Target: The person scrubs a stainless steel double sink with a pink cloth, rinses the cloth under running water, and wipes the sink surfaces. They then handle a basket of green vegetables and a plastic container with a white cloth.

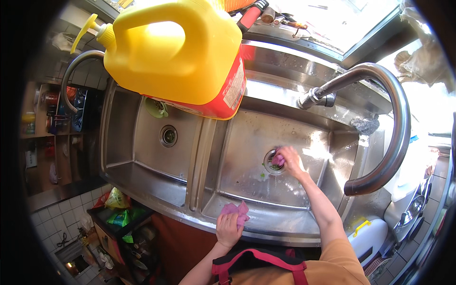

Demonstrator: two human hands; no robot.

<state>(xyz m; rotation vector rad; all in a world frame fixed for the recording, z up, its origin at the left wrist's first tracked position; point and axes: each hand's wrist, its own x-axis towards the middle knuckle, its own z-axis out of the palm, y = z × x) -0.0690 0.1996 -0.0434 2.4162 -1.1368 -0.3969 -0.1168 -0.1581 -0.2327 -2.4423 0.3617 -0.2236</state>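
My right hand (290,163) reaches into the right basin (245,160) of a stainless steel double sink. A bunched purple cloth (279,159) is in its fingers, over the drain strainer (271,167). Green scraps show in the strainer, and a green bit (263,175) lies on the basin floor beside it. At the sink's front edge my left hand (228,228) grips a second pinkish-purple cloth (238,211), which spreads out past the fingers. Part of the right-hand cloth is hidden by my fingers.
A large yellow pump jug (178,60) stands at the back, over the divider. A curved metal faucet (400,107) arches on the right, near a steel wool scourer (365,124). The left basin (153,142) holds a green strainer (154,108). A white cutting board (372,235) stands lower right.
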